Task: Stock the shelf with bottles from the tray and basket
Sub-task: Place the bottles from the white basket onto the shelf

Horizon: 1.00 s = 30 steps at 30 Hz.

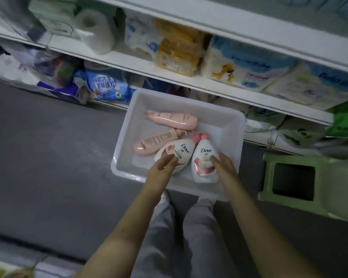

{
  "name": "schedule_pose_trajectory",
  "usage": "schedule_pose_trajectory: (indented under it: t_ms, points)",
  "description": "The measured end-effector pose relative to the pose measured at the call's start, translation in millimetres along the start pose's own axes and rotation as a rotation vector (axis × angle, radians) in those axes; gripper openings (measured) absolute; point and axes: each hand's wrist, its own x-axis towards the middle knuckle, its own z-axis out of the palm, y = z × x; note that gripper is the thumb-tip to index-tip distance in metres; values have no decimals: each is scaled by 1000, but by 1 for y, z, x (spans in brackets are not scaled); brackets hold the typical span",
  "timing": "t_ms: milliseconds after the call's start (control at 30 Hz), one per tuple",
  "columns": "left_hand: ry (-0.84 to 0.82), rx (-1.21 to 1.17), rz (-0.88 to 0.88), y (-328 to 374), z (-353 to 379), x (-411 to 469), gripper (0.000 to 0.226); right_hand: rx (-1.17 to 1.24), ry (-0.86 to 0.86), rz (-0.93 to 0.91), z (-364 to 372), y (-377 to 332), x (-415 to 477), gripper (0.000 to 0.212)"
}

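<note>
- Translucent white plastic tray sits on the grey floor below the shelf; its near edge is hidden behind the forearms.
- Four bottles lie in it: two pink bottles and two white Dove bottles.
- The left hand rests nearly straight, slightly spread fingers on the left Dove bottle.
- The right hand touches the right Dove bottle, fingers straight and together; both thumbs are out of sight.
- Shelf goods are blurred.

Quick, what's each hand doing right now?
Left hand: open, fingers on the left Dove bottle.
Right hand: open, fingers touching the right Dove bottle.
</note>
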Motion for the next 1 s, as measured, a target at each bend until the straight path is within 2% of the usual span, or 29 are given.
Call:
schedule_pose_trajectory:
  t_ms: [67,133,200,267,367,400,500,533,633,700,833,933,1000]
  points:
    - [-42,3,-40,-10,16,20,26,-19,16,-20,2,3,20,54]
    - [-103,24,-83,-20,33,38,27,-41,32,-18,6,4,39,31]
    - [-162,50,-139,-29,48,53,27,-46,33,2,9,7,51,22]
    - [-183,66,-181,-32,60,65,23,-36,27,25,9,15,62,26]
    - [-199,0,-280,-34,74,84,48,-56,0,52,11,20,67,23]
    - [-198,-12,-321,-36,77,91,54,-76,-2,60,12,20,69,29]
    - [-132,-12,-348,-43,84,103,55,-158,-6,68,8,36,90,68]
    - [-109,-2,-348,-46,86,104,54,-166,-15,67,6,40,97,70]
    - [-72,15,-293,-55,91,103,41,-154,-31,119,10,19,82,46]
    - [-59,36,-267,-57,93,101,37,-103,-45,159,11,16,80,43]
    - [-65,20,-266,-56,94,99,42,-35,3,156,7,19,81,48]
    - [-54,-60,-289,-58,97,100,53,23,-26,186,2,16,82,30]
    - [-21,-135,-280,-59,99,101,49,73,-52,188,2,13,79,25]
